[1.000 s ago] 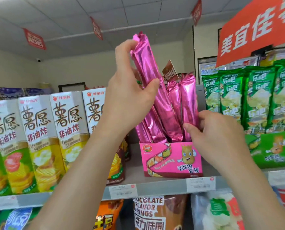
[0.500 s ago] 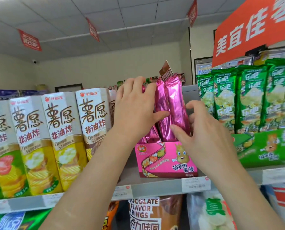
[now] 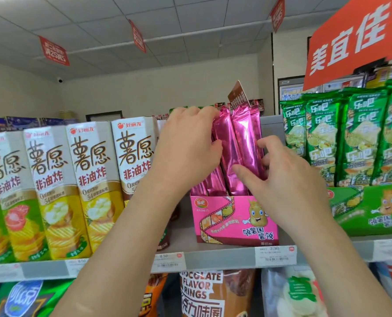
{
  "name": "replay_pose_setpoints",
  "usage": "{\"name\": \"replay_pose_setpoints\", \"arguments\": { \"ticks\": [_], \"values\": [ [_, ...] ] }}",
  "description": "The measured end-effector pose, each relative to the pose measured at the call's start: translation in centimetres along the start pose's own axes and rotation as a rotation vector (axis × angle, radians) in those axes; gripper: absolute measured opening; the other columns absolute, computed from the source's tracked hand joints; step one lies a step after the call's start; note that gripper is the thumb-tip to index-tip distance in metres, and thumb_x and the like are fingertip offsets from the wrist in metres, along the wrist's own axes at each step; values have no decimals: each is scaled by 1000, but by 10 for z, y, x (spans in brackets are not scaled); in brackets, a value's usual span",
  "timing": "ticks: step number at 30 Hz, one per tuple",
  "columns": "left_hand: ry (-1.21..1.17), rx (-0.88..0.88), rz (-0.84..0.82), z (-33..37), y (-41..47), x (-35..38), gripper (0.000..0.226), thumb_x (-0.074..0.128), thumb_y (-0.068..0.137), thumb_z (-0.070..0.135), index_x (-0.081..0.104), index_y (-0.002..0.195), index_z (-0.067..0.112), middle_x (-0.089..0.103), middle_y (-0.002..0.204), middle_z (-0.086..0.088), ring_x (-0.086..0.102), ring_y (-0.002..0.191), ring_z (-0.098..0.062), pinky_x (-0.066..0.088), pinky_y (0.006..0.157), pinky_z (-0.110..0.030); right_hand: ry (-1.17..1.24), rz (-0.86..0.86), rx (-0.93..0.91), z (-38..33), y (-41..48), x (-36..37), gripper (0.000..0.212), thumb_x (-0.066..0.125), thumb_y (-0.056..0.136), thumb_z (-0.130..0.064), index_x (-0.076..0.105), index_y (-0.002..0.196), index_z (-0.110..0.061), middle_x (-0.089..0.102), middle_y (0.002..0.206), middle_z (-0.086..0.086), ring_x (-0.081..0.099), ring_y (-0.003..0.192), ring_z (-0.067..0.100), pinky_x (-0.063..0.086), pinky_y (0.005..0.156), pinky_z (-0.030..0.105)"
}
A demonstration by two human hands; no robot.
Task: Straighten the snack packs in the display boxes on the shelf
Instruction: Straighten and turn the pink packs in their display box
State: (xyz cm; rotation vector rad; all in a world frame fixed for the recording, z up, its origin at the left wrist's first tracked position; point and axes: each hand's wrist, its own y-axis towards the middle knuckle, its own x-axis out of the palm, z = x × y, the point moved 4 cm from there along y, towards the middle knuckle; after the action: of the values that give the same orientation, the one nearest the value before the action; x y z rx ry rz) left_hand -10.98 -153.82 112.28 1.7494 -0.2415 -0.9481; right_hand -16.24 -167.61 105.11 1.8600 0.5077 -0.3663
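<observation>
A: Fingers (image 3: 267,143) of the right hand (image 3: 288,186)?
B: Curled round the right side of the pink packs (image 3: 240,143), thumb on their front.
A: And the left hand (image 3: 186,147)?
B: Hooked over the packs' tops, thumb pressing the front.
A: Where are the packs?
B: Standing nearly upright in the pink display box (image 3: 234,223) on the shelf (image 3: 213,257), between tall cartons (image 3: 90,179) and green packs (image 3: 350,138).
</observation>
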Motion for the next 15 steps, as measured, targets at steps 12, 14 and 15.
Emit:
{"name": "replay_pose_setpoints", "arguments": {
  "ticks": [12,14,15],
  "values": [
    [-704,-339,-55,-20,-22,-6,56,80,78,13,56,128,24,66,114,4,64,104,-13,53,93,-41,46,31,4,1,0,4,57,69,80,-56,38,117,-25,62,90,-4,61,69,21,35,51,27],
    [-550,-232,-82,-14,-24,-8,55,77,77,28,55,127,28,66,111,8,64,100,-12,54,90,-41,71,48,-5,1,0,3,55,73,79,-52,33,108,-27,57,83,-6,57,61,19,32,46,25],
    [-519,-192,-85,-12,-25,-9,59,74,74,34,54,129,29,64,114,9,63,103,-12,53,91,-40,84,52,-8,1,-1,3,53,73,79,-50,32,105,-28,55,82,-6,56,61,19,31,45,24]
  ]
}}
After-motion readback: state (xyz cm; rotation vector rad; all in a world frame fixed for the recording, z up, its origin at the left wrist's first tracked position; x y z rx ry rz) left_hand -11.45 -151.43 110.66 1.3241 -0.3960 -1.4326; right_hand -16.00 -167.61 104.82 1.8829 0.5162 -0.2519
